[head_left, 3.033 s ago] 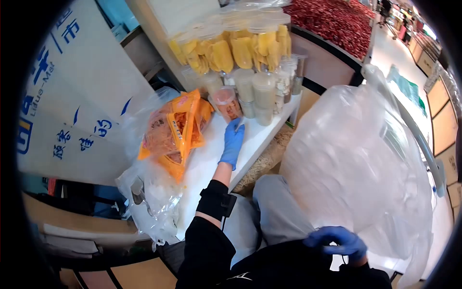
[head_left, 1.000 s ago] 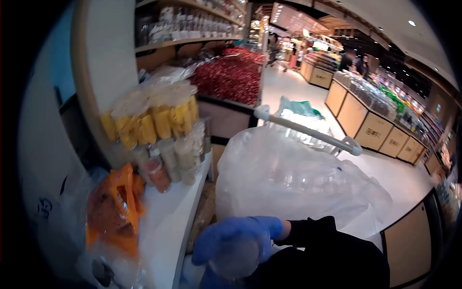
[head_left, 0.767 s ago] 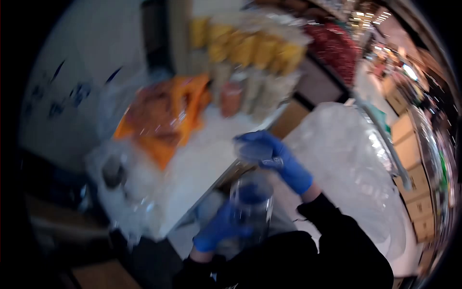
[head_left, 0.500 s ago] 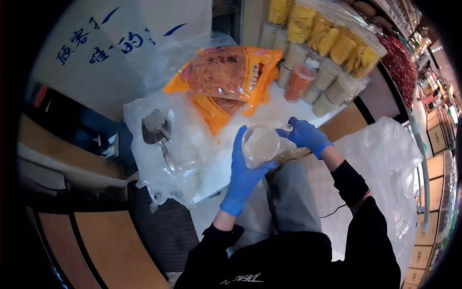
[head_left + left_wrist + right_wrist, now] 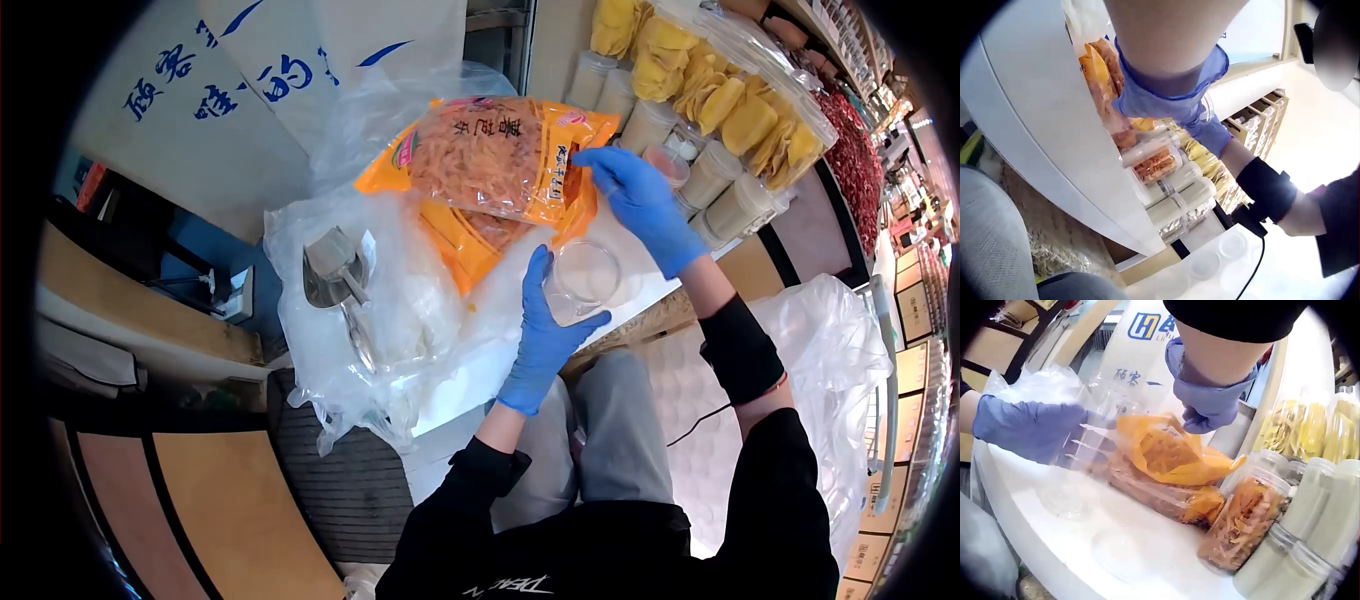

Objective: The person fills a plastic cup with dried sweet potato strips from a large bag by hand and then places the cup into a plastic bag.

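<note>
In the head view my left hand (image 5: 545, 335), in a blue glove, grips a clear plastic jar (image 5: 588, 272) with its round mouth facing up. The gloved right hand (image 5: 645, 210) pinches the right edge of an orange-and-clear bag (image 5: 475, 155) of orange dried shreds. In the right wrist view this bag's mouth (image 5: 1166, 450) gapes, and the curled right fingers (image 5: 1210, 419) are at its upper edge. A second such bag (image 5: 480, 225) lies underneath. A clear round lid (image 5: 1124, 553) lies on the white tabletop. The left wrist view shows mostly the left glove's cuff (image 5: 1166, 94).
A jar of orange shreds (image 5: 1247, 519) stands beside pale-filled jars (image 5: 1313, 494), below jars of yellow slices (image 5: 720, 80). Metal scoops (image 5: 335, 265) lie on clear plastic at left. A big clear bag of containers (image 5: 790, 390) stands right of the knees.
The left hand has brought up a clear jar, and its lid has come off in the right hand. The right hand has since put the lid down and moved to the orange bag.
</note>
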A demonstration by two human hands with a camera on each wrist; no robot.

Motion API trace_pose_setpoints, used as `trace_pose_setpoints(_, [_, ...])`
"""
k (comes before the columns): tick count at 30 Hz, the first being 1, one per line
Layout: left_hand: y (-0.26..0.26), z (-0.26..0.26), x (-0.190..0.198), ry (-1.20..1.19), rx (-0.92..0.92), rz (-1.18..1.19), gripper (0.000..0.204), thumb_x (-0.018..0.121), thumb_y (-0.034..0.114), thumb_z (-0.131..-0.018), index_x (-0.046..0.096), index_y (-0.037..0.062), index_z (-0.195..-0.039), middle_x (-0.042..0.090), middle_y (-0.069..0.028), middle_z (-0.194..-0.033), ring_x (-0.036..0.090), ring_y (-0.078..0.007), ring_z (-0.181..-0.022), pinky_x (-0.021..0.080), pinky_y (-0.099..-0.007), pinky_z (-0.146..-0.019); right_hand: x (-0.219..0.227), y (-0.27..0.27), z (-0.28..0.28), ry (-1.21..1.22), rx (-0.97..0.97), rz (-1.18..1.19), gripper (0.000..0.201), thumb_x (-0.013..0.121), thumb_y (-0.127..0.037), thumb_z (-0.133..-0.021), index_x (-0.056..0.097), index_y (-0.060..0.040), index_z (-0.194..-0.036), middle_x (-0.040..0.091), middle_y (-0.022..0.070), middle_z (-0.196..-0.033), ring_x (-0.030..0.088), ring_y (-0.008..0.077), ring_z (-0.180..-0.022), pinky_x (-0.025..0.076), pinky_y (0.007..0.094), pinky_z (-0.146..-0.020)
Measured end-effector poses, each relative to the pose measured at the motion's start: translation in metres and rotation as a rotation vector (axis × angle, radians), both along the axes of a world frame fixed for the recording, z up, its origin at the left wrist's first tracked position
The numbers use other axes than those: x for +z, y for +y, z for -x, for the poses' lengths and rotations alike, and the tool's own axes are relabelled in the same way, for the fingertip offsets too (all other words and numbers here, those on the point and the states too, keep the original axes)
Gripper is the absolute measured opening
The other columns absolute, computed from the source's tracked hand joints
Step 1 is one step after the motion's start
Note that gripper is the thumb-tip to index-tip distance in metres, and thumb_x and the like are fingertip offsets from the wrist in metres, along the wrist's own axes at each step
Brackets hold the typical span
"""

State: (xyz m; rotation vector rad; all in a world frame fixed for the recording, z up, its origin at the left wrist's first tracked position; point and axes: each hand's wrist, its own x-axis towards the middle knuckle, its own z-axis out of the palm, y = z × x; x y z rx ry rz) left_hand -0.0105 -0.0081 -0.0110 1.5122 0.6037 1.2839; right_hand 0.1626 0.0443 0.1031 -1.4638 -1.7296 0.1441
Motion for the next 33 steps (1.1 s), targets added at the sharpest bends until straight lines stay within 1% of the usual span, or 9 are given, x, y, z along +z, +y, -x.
trace_pose_setpoints(6, [0.022,0.004,-0.009,-0.295,-0.106,0.436,0.069,0.042,0.048,-0.095,0.021,0.0040,-0.143,0.031,-0.0146,-0.144,0.036,-0.0261,-0.130,0.022,-0.0373,-0.111,-0.018,0.043,-0.003,-0.328,0.070,0.104,0.040,0.063,-0.006,-0.076,0.054,-0.0040,-0.116,0.058,0.0133,-0.097,0.056,0.0333,-0.093,0.047,0.0365,-0.085])
trace_pose_setpoints(8, [0.036,0.001,-0.003,-0.308,-0.065,0.552,0.067,0.037,0.051,-0.096,0.026,0.0031,-0.141,0.033,-0.0142,-0.143,0.037,-0.0253,-0.129,0.024,-0.0363,-0.110,-0.029,0.050,-0.009,-0.459,0.090,-0.005,0.057,0.066,-0.010,-0.071,0.049,-0.0096,-0.126,0.056,0.0139,-0.102,0.053,0.0334,-0.099,0.046,0.0408,-0.086])
trace_pose_setpoints(14, [0.083,-0.021,0.014,-0.317,-0.065,0.805,0.054,0.037,0.048,-0.097,0.048,0.0032,-0.126,0.054,-0.0121,-0.120,0.052,-0.0221,-0.109,0.039,-0.0346,-0.096,0.022,0.034,0.018,-0.767,0.140,0.397,0.080,0.070,-0.009,-0.069,0.035,-0.0110,-0.141,0.051,0.0145,-0.119,0.050,0.0316,-0.112,0.042,0.0395,-0.097])
trace_pose_setpoints(17, [0.090,-0.025,0.008,-0.287,-0.011,0.775,0.047,0.042,0.045,-0.096,0.052,0.0045,-0.118,0.058,-0.0074,-0.105,0.056,-0.0150,-0.093,0.047,-0.0296,-0.081,-0.026,0.051,0.003,-0.288,0.429,0.081,0.069,0.066,-0.001,-0.075,0.039,-0.0096,-0.138,0.051,0.0111,-0.127,0.047,0.0238,-0.121,0.042,0.0350,-0.098])
trace_pose_setpoints(18, [0.093,-0.025,0.006,-0.280,0.005,0.743,0.044,0.044,0.045,-0.096,0.052,0.0052,-0.115,0.058,-0.0055,-0.100,0.057,-0.0120,-0.087,0.049,-0.0275,-0.076,-0.030,0.050,0.006,0.277,0.517,0.376,0.061,0.063,0.004,-0.079,0.043,-0.0075,-0.135,0.052,0.0090,-0.129,0.047,0.0181,-0.122,0.041,0.0307,-0.099])
trace_pose_setpoints(21, [0.095,-0.023,0.004,-0.261,-0.024,0.699,0.043,0.047,0.042,-0.095,0.053,0.0034,-0.113,0.058,-0.0041,-0.097,0.055,-0.0102,-0.086,0.049,-0.0259,-0.073,-0.031,0.062,0.008,0.328,0.461,0.401,0.056,0.055,0.011,-0.078,0.045,-0.0033,-0.132,0.050,0.0080,-0.132,0.043,0.0199,-0.126,0.038,0.0320,-0.102])
trace_pose_setpoints(28, [0.089,-0.016,0.028,-0.295,0.104,0.837,0.031,0.049,0.036,-0.096,0.059,0.0082,-0.107,0.060,-0.0029,-0.091,0.059,-0.0114,-0.082,0.050,-0.0264,-0.076,-0.021,0.066,0.017,-0.235,0.410,0.158,0.061,0.073,-0.011,-0.075,0.047,-0.0039,-0.129,0.053,0.0121,-0.128,0.052,0.0226,-0.117,0.041,0.0323,-0.100])
trace_pose_setpoints(31, [0.092,-0.016,0.023,-0.295,0.091,0.740,0.028,0.051,0.031,-0.095,0.059,0.0065,-0.104,0.059,-0.0021,-0.088,0.056,-0.0096,-0.079,0.048,-0.0257,-0.075,-0.054,0.073,0.007,0.311,0.528,0.359,0.064,0.074,-0.017,-0.075,0.046,-0.0045,-0.131,0.051,0.0130,-0.130,0.049,0.0244,-0.121,0.038,0.0342,-0.103])
trace_pose_setpoints(33, [0.091,-0.017,0.022,-0.294,0.065,0.695,0.026,0.050,0.027,-0.096,0.061,0.0043,-0.100,0.057,-0.0006,-0.083,0.051,-0.0073,-0.076,0.044,-0.0232,-0.071,-0.053,0.070,0.002,0.058,0.488,0.239,0.067,0.075,-0.020,-0.074,0.045,-0.0057,-0.132,0.051,0.0131,-0.129,0.048,0.0251,-0.122,0.038,0.0351,-0.103])
